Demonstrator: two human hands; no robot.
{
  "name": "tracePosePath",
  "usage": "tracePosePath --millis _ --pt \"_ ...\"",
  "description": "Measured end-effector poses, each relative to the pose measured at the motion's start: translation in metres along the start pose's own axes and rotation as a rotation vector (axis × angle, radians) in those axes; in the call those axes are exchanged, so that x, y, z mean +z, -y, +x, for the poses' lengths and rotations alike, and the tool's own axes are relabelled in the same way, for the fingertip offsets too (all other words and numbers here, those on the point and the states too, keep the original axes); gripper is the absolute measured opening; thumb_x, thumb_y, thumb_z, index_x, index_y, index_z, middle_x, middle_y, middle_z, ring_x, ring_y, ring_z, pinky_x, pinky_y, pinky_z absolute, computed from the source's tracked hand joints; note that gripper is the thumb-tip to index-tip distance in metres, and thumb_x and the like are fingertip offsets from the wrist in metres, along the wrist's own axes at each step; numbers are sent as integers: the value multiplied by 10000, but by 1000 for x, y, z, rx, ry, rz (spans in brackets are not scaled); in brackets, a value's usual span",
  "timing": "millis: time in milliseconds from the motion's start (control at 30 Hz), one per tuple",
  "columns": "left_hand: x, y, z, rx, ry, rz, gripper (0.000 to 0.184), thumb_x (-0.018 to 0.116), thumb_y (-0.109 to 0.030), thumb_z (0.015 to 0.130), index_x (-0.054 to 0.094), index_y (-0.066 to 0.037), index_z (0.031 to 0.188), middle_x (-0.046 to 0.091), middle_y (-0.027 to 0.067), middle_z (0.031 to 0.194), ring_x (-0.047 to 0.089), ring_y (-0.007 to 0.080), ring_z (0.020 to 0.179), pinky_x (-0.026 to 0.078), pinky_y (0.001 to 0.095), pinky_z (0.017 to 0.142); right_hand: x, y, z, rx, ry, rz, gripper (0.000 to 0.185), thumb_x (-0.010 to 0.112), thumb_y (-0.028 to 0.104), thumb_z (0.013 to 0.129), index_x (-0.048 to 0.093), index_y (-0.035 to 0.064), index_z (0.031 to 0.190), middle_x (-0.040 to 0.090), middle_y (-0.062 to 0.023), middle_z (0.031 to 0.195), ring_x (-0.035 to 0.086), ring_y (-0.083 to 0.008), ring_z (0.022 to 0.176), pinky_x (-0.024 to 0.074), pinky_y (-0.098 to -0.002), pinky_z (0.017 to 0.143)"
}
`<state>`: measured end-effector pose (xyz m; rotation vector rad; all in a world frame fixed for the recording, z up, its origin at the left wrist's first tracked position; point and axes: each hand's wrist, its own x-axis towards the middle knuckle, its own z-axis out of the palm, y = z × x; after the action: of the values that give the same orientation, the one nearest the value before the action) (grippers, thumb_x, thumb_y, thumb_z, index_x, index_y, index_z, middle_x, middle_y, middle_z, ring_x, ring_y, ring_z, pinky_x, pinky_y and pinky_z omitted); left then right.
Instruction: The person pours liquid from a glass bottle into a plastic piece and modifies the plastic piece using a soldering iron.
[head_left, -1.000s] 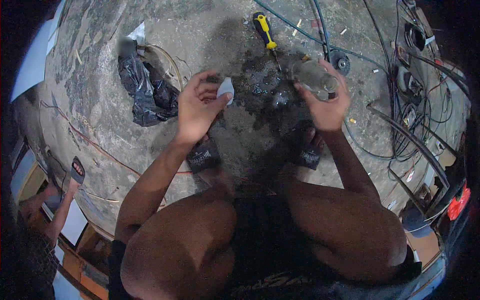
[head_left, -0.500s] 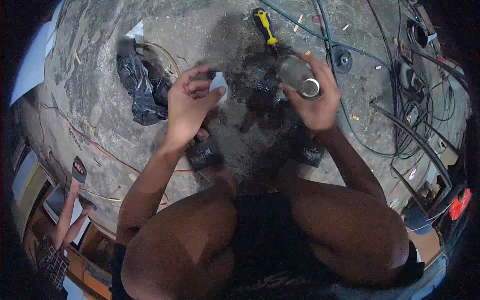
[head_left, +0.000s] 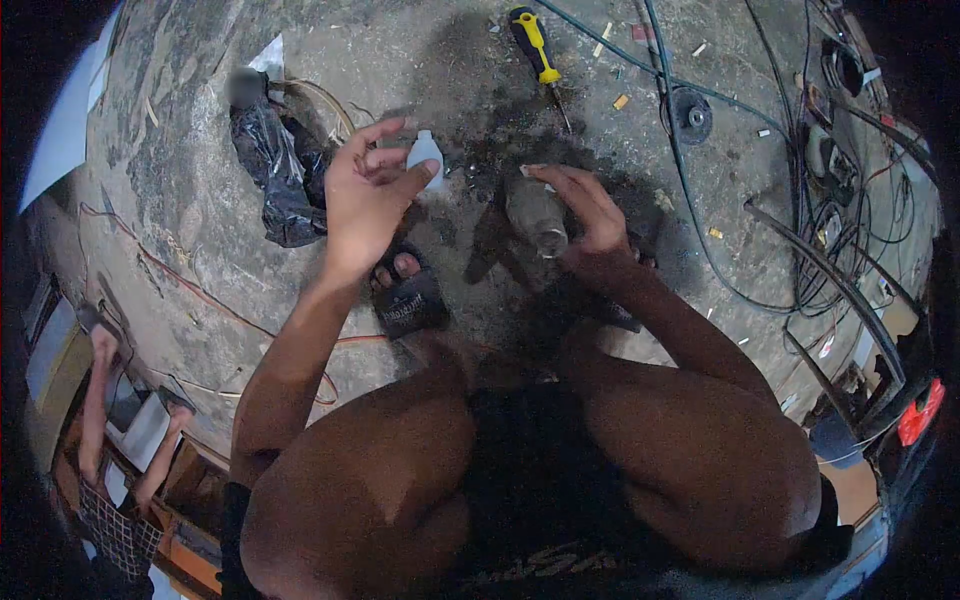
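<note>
Between the thumb and fingers of my left hand [head_left: 372, 195] is a small whitish plastic bottle [head_left: 425, 160], upright with its narrow neck up. My right hand [head_left: 590, 215] has its fingers around a clear glass jar [head_left: 537, 215], tilted with its round mouth facing me. The two hands are apart, above a dark wet patch on the concrete floor [head_left: 480, 60]. A yellow and black screwdriver [head_left: 535, 45] lies beyond the jar, its shaft pointing towards my right hand.
At the left lies a black plastic bag [head_left: 275, 170]. A grinding disc [head_left: 688, 115] and tangled cables [head_left: 850, 220] are on the right, with a red item [head_left: 921, 412] at the far right. Another person's legs [head_left: 155, 460] show at lower left.
The glass jar and my right hand have moved left, towards the middle. My left hand has shifted slightly left with the small bottle. The other person's legs have moved.
</note>
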<state>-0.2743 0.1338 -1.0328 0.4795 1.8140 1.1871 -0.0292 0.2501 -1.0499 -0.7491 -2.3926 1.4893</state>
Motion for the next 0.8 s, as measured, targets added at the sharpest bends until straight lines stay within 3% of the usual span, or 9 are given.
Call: tracePosePath --millis 100,200,300,400,500,600,700,800 --pt "-7 -5 5 -248 68 67 593 803 -98 775 503 16 1274 686 70 941 651 110 783 487 217 616 3 -8 1 -12 -12 -40 702 745 72 673 512 63 1334 534 -162 1300 534 -339 1208 442 -393 1031" --pt "-9 -5 9 -479 51 -14 556 771 -74 810 503 -29 1295 685 52 957 625 70 751 456 180 570 3 -6 2 -30 -28 -52 716 841 165 674 518 46 1301 582 -155 1247 572 -332 1161 458 -402 999" --pt "-9 0 7 -242 48 23 619 815 -82 761 493 0 1284 685 72 957 654 121 870 509 237 685 -3 -10 1 -41 70 -72 822 761 197 671 415 64 1404 488 -180 1344 466 -377 1255 365 -440 1088" --pt "-1 2 4 170 16 -5 607 786 -16 776 472 7 1294 688 73 954 656 126 881 522 252 748 -23 -3 0 -65 110 -123 830 742 182 683 376 21 1411 474 -200 1352 449 -392 1251 327 -455 1106" --pt "3 -9 -1 311 11 134 621 730 73 797 428 21 1337 673 96 995 657 156 944 536 285 825 -62 -12 16 -156 196 -321 752 686 120 735 358 -30 1394 479 -226 1327 447 -395 1243 328 -462 1098" --pt "9 -20 -5 445 20 43 632 729 90 787 418 29 1333 677 128 1031 660 189 992 541 306 861 -80 -7 63 -153 106 -480 650 647 109 820 369 21 1400 472 -239 1332 458 -400 1255 375 -456 1056" --pt "13 -39 -9 560 15 19 640 733 99 776 420 27 1329 678 157 1068 662 209 1009 540 313 883 -70 -5 112 -81 124 -559 622 633 104 836 385 85 1406 497 -235 1280 538 -403 1153 460 -476 948" --pt "18 -51 -5 661 -40 50 596 747 45 785 449 3 1300 704 137 1048 678 175 959 538 300 858 -46 -11 146 -9 255 -780 593 625 135 843 398 129 1391 523 -225 1237 617 -415 996 543 -508 789"
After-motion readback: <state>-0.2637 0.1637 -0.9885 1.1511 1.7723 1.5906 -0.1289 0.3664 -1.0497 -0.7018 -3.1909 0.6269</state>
